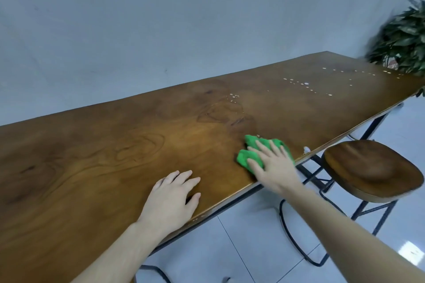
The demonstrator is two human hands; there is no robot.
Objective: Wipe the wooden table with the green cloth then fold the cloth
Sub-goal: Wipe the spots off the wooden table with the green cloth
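On wooden table [115, 145], droplets [299, 82], maybe water

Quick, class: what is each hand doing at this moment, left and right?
Left hand: open, resting flat on the wooden table, holding nothing.
Right hand: open, fingers spread, pressing the green cloth onto the table.

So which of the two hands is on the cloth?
The right hand, fingers spread flat on the green cloth. The left hand rests on bare table.
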